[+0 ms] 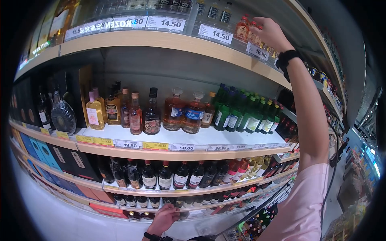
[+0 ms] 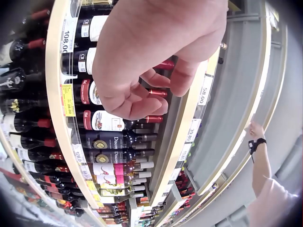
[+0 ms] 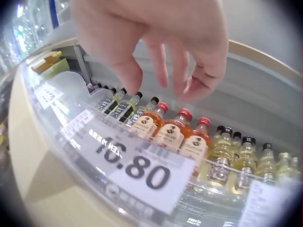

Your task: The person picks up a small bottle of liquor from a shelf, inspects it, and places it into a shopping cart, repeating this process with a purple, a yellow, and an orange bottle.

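My right hand reaches up to the top shelf, over small amber bottles with red caps. In the right wrist view, its thumb and fingers hang down just above the caps of three such bottles, with nothing between them. A price label reading 16.80 is fixed on the clear shelf front below. Low in the head view is my left hand, in front of the lower wine shelves. Its fingers are loosely bent and hold nothing; in the left wrist view, red-capped wine bottles lie behind it.
Dark-capped bottles with pale liquid stand beside the red-capped ones. The middle shelf bears liquor bottles and green bottles. A cart holding several items is at the lower right. A clear front panel edges the top shelf.
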{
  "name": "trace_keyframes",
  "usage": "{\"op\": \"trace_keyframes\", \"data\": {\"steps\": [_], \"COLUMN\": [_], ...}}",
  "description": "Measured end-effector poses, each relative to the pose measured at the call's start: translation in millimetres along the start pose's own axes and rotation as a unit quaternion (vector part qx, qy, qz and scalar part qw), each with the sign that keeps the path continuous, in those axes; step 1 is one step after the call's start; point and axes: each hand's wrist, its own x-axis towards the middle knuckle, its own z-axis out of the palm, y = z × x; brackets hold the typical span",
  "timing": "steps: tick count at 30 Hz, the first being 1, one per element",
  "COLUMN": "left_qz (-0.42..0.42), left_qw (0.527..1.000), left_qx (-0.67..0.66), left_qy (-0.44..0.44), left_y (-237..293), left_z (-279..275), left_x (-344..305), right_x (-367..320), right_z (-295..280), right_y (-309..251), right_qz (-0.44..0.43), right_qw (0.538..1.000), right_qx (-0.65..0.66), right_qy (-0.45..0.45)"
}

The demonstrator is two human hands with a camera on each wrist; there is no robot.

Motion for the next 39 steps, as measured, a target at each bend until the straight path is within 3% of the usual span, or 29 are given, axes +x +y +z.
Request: {"op": "trace_keyframes", "data": {"steps": [4,5,8,11,14,17,23,26,29,32,33,34,39], "left_qz": [-0.001,-0.002,-0.001,0.003,0.004,0.017,0.027,0.028,0.035,0.038,0.031,0.024,-0.013], "left_qw": [1.0,1.0,1.0,0.999,1.0,1.0,0.999,0.999,0.999,0.999,0.999,1.0,0.999], "left_qx": [-0.022,-0.023,-0.028,-0.032,-0.016,0.015,-0.019,-0.014,-0.025,-0.007,-0.002,0.003,-0.002], "left_qy": [-0.006,-0.001,0.008,0.012,0.019,0.014,-0.003,-0.004,-0.019,-0.008,-0.011,-0.013,-0.033], "left_y": [3,3,4,2,3,11,15,14,12,13,12,13,11], "left_z": [-9,-12,-16,-15,-15,-12,-11,-12,-18,-11,-10,-8,-5], "left_x": [0,0,2,1,0,-1,-7,-11,-11,-11,-8,-7,10], "right_x": [34,43,59,54,75,72,48,45,46,33,33,10,-61], "right_z": [16,29,32,25,53,37,28,18,14,-12,-18,-50,-97], "right_y": [-6,5,-2,-21,23,8,-9,-13,-14,-22,-6,-41,-59], "right_qz": [-0.025,-0.028,0.0,0.083,-0.056,-0.03,0.032,0.045,0.03,0.044,0.006,0.059,0.156], "right_qw": [0.994,0.997,0.992,0.99,0.979,0.981,0.998,0.998,0.997,0.995,0.989,0.987,0.951], "right_qx": [-0.089,-0.058,-0.079,-0.016,-0.192,-0.179,-0.045,-0.041,-0.073,-0.02,-0.024,0.017,0.087], "right_qy": [-0.061,-0.042,-0.094,-0.109,0.027,-0.067,-0.029,-0.033,0.004,0.093,0.146,0.148,0.251]}}
